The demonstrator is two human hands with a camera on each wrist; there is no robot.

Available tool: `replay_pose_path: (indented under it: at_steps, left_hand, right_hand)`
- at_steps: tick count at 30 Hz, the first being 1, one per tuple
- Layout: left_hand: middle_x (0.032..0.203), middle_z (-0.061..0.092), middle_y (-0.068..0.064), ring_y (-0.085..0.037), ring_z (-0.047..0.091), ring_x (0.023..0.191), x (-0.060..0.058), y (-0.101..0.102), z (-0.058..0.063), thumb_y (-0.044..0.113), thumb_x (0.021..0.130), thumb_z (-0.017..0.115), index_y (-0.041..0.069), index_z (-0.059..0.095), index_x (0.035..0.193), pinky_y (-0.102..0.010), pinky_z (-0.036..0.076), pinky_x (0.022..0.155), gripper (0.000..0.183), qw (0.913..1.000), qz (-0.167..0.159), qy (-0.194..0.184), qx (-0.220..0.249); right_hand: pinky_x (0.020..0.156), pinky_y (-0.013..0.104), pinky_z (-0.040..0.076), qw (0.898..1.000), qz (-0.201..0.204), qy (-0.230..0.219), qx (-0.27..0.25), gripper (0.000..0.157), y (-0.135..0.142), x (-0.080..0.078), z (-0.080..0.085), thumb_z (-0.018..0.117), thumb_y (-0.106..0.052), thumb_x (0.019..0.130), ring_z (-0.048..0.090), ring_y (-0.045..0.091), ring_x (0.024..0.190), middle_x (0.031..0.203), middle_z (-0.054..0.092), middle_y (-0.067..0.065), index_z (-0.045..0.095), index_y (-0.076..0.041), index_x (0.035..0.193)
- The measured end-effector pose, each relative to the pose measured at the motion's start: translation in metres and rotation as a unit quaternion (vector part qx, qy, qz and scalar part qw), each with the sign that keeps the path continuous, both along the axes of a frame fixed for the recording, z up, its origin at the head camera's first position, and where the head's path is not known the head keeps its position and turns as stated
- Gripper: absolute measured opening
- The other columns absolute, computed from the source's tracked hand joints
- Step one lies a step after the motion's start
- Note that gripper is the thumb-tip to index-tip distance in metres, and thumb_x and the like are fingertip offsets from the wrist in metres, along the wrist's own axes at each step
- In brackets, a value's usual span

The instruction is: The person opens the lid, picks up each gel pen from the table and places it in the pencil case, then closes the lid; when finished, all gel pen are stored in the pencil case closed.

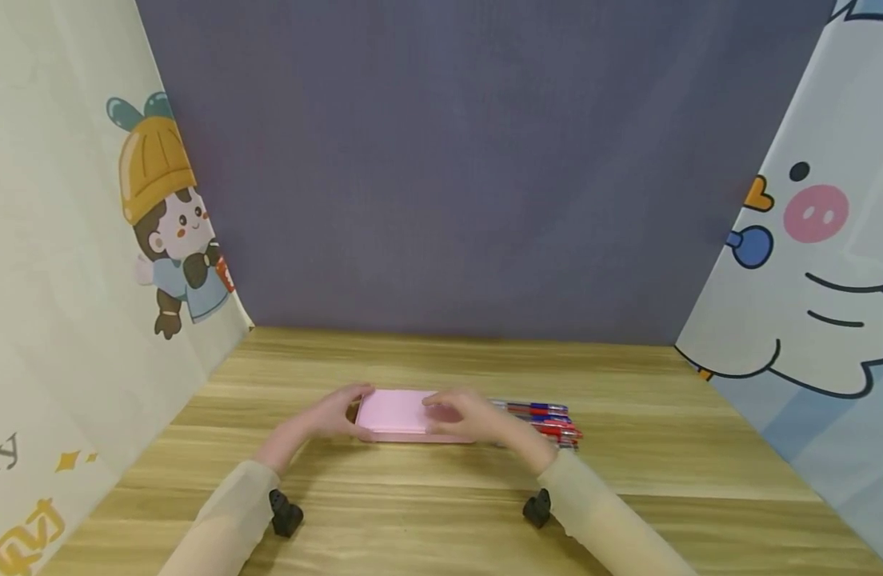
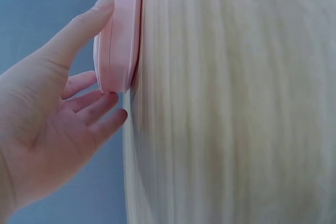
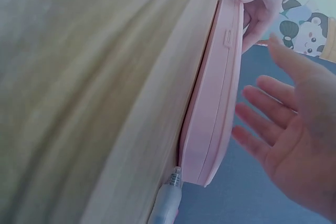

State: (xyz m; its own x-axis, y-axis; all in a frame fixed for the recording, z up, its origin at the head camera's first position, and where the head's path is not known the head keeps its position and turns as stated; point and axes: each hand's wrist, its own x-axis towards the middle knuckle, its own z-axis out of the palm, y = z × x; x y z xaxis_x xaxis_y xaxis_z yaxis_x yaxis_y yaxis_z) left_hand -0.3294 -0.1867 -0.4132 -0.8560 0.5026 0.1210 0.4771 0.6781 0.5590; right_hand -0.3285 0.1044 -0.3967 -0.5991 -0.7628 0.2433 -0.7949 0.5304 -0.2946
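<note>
A closed pink pencil case [image 1: 394,410] lies lengthwise on the wooden table. My left hand [image 1: 337,412] grips its left end, thumb at the front corner and fingers round the back corner. The left wrist view shows that thumb on the seam side of the case [image 2: 121,40], with the left hand [image 2: 58,108] bent about the end. Over the right part of the lid is my right hand [image 1: 466,416], fingers loosely bent. In the right wrist view, the right hand [image 3: 294,129] stands apart from the case [image 3: 212,93], holding nothing.
Several red and blue pens [image 1: 549,420] lie side by side right of the case, partly behind the right forearm. One pen [image 3: 168,203] has its end close to the case. A dark cloth wall [image 1: 456,176] stands at the back, printed panels at both sides.
</note>
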Motion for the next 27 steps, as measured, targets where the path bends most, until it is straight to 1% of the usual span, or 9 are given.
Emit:
replay_pose_path:
  at_steps: [5,6,9,11,15,18,20,23,27]
  left_hand:
    - [0.141,0.037,-0.029,-0.046,0.039,0.127,0.0024,-0.0019,-0.0033,0.036,0.067,0.084,-0.011,0.039,0.135,-0.054,0.035,0.107,0.093,0.9996,-0.007,-0.011,0.026]
    - [0.139,0.039,-0.029,-0.047,0.041,0.125,0.0027,-0.0026,-0.0038,0.039,0.069,0.082,-0.011,0.04,0.134,-0.053,0.038,0.105,0.092,0.9997,-0.012,-0.001,0.022]
    - [0.135,0.043,-0.028,-0.046,0.044,0.123,0.0041,-0.0034,-0.0043,0.043,0.07,0.08,-0.011,0.042,0.132,-0.053,0.04,0.103,0.09,0.9997,-0.012,0.011,0.02]
    - [0.134,0.044,-0.029,-0.046,0.044,0.123,0.0041,-0.0036,-0.0038,0.042,0.072,0.079,-0.012,0.043,0.131,-0.053,0.04,0.103,0.087,0.9998,-0.012,0.01,0.016]
    - [0.136,0.045,-0.028,-0.044,0.043,0.125,0.0022,-0.0034,-0.0027,0.031,0.075,0.079,-0.011,0.043,0.132,-0.052,0.039,0.104,0.08,0.9996,-0.006,-0.02,0.021]
    - [0.136,0.046,-0.027,-0.042,0.044,0.125,0.0007,-0.0038,-0.0014,0.03,0.078,0.076,-0.009,0.042,0.134,-0.05,0.042,0.103,0.076,0.9991,-0.003,-0.039,0.02]
    - [0.137,0.046,-0.024,-0.04,0.046,0.125,0.0001,-0.004,-0.0002,0.033,0.08,0.074,-0.006,0.042,0.136,-0.048,0.043,0.103,0.075,0.9987,0.003,-0.049,0.017]
    - [0.136,0.048,-0.022,-0.038,0.048,0.123,-0.0006,-0.0049,0.0023,0.038,0.083,0.07,-0.002,0.043,0.137,-0.048,0.042,0.103,0.073,0.9982,0.01,-0.056,0.018]
    - [0.135,0.05,-0.02,-0.037,0.05,0.121,-0.0021,-0.006,0.0032,0.043,0.086,0.064,0.001,0.044,0.137,-0.048,0.042,0.103,0.069,0.998,0.021,-0.057,0.019]
  right_hand:
    - [0.104,0.035,0.044,0.999,0.028,0.009,0.019,0.04,-0.001,0.0008,-0.0014,0.065,-0.027,0.089,0.056,0.024,0.117,0.124,0.062,0.011,0.062,-0.004,0.121]
    - [0.104,0.035,0.044,0.999,0.031,0.011,0.022,0.039,-0.0011,0.0008,-0.0015,0.065,-0.027,0.089,0.056,0.024,0.118,0.124,0.062,0.011,0.062,-0.003,0.121]
    - [0.105,0.035,0.043,0.999,0.032,0.009,0.026,0.04,-0.0017,0.0008,-0.0013,0.065,-0.027,0.089,0.056,0.025,0.118,0.124,0.062,0.012,0.063,-0.002,0.12]
    - [0.106,0.035,0.043,0.999,0.03,0.006,0.027,0.04,-0.0016,0.0003,-0.0014,0.065,-0.027,0.089,0.056,0.025,0.119,0.125,0.061,0.012,0.063,-0.003,0.12]
    - [0.104,0.036,0.044,0.999,0.025,0.002,0.025,0.035,-0.0008,-0.0005,-0.0016,0.063,-0.026,0.09,0.057,0.025,0.118,0.124,0.062,0.011,0.064,-0.005,0.119]
    - [0.103,0.036,0.045,1.0,0.02,-0.005,0.02,0.033,0.0008,-0.0015,-0.001,0.06,-0.027,0.092,0.057,0.024,0.118,0.124,0.062,0.01,0.065,-0.006,0.118]
    - [0.103,0.036,0.045,1.0,0.014,-0.014,0.011,0.033,0.0015,-0.0021,0.0003,0.059,-0.028,0.093,0.056,0.024,0.118,0.125,0.062,0.009,0.065,-0.007,0.118]
    - [0.102,0.036,0.046,1.0,0.01,-0.012,-0.005,0.034,0.0019,-0.0026,0.0025,0.059,-0.028,0.093,0.057,0.023,0.118,0.124,0.063,0.009,0.065,-0.007,0.118]
    - [0.097,0.034,0.05,0.999,0.01,0.026,-0.02,0.031,-0.0005,-0.002,0.0045,0.061,-0.027,0.092,0.06,0.022,0.113,0.118,0.066,0.01,0.067,-0.007,0.115]
